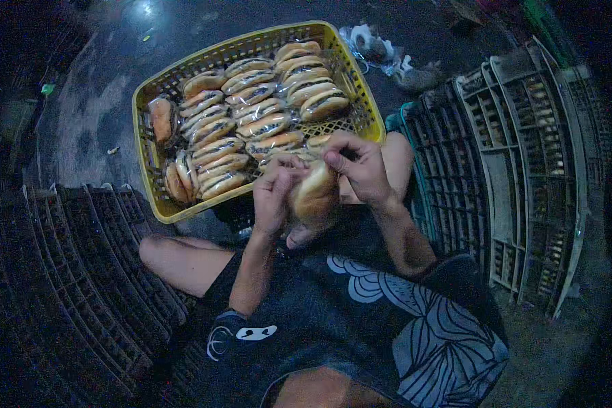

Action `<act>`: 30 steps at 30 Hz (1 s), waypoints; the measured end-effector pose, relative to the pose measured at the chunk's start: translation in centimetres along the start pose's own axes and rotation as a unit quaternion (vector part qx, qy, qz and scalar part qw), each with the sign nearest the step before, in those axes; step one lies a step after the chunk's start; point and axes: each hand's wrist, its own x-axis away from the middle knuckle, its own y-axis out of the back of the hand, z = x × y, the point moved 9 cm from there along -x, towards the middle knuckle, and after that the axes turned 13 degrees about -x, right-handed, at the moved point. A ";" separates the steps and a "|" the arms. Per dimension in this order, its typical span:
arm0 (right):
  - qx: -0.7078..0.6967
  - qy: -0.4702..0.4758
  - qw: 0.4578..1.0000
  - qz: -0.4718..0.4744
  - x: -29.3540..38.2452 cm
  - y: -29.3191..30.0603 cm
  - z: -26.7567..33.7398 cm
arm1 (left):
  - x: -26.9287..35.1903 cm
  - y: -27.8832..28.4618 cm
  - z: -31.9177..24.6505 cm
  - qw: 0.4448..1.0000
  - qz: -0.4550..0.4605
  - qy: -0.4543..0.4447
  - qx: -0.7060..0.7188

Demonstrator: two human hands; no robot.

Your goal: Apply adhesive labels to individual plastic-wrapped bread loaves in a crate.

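A bread bun (313, 196) hangs between my hands above my lap, and it looks to be inside a clear plastic bag. My left hand (275, 191) pinches the bag's upper left side. At the upper right, my right hand (359, 163) pinches the bag between thumb and fingers. Just beyond them sits a yellow plastic crate (142, 153) with slatted walls. Rows of filled buns in clear wrappers (257, 109) stand on edge inside it. One wrapped bun (161, 120) rests apart along the crate's left wall. My hands partly cover the crate's near right corner.
Stacked plastic crates (505, 153) rise on the right, one with a teal rim (410, 153). More dark crates (92, 255) stand at the left. Crumpled clear plastic (372, 46) lies on the dark floor (97, 102) beyond the yellow crate. My bare knee (183, 260) extends left.
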 end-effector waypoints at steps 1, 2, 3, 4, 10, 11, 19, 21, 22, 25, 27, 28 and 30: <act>0.003 -0.014 1.000 0.012 0.2 -0.2 -0.1 | -0.2 -0.4 1.1 0.999 0.009 0.049 0.018; -0.022 -0.020 1.000 -0.002 0.4 0.2 0.0 | -0.2 -0.6 2.0 0.995 0.006 0.093 -0.048; -0.037 -0.028 0.999 0.018 0.7 -0.3 -0.2 | -0.4 -1.4 2.3 0.993 0.019 0.101 -0.051; -0.049 -0.085 0.995 0.011 0.9 -0.1 -1.2 | -0.6 -1.4 2.1 0.995 -0.023 0.084 -0.047; 0.102 -0.045 0.990 -0.090 1.7 2.9 -0.9 | -0.3 -3.1 1.8 0.985 -0.064 0.107 -0.120; 0.167 -0.071 0.980 -0.076 1.7 3.3 -1.1 | -0.8 -3.4 1.1 0.990 -0.062 0.067 -0.110; 0.425 0.084 0.899 0.069 0.5 2.7 2.0 | -3.7 -5.0 0.4 0.936 0.025 -0.023 -0.350; 0.445 0.109 0.888 0.047 1.0 2.4 2.5 | -4.3 -5.2 2.5 0.898 0.081 0.036 -0.431; 0.461 0.105 0.881 0.009 1.4 2.5 2.7 | -3.5 -5.1 6.0 0.885 0.166 0.205 -0.384; 0.560 0.004 0.826 0.059 2.9 1.6 0.4 | -4.8 -7.1 1.7 0.842 0.145 -0.132 -0.503; 0.537 -0.050 0.842 0.029 3.3 2.8 -0.2 | -4.6 -4.8 6.2 0.953 0.088 0.200 -0.210; 0.559 -0.028 0.829 0.019 3.5 3.3 0.3 | -4.6 -5.6 5.5 0.957 0.099 0.157 -0.224; 0.484 -0.094 0.869 -0.033 4.0 5.5 -0.5 | -4.1 -7.4 4.2 0.930 0.148 0.095 -0.323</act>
